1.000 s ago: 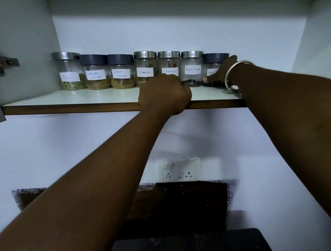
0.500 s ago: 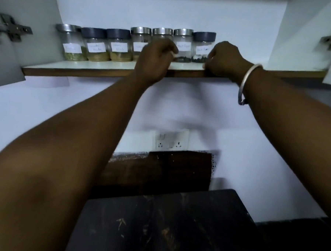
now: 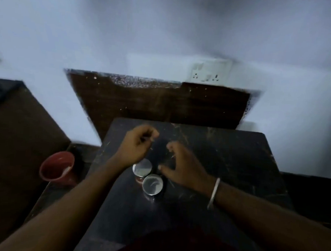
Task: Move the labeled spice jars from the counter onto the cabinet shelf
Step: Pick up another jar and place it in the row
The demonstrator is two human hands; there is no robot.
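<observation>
Looking down, I see two jars (image 3: 147, 176) upright, lids skyward, touching. My left hand (image 3: 135, 147) and right hand (image 3: 185, 169) hover, empty, fingers loosely curled.

No text, label, brand or number can be read at this moment. The 2 jars (image 3: 147, 176) on the dark counter (image 3: 226, 157) are seen from above, so only their plain shiny lids face the camera, 1 at 10 o'clock of the other; neither lid carries any print, and any label on the jar sides is hidden. The white socket plate (image 3: 209, 72) on the wall, at 1 o'clock from the jars, shows only pin holes and switches, blurred, with no legible marking. The red cup (image 3: 57, 166) at 9 o'clock from the jars bears no visible writing.
</observation>
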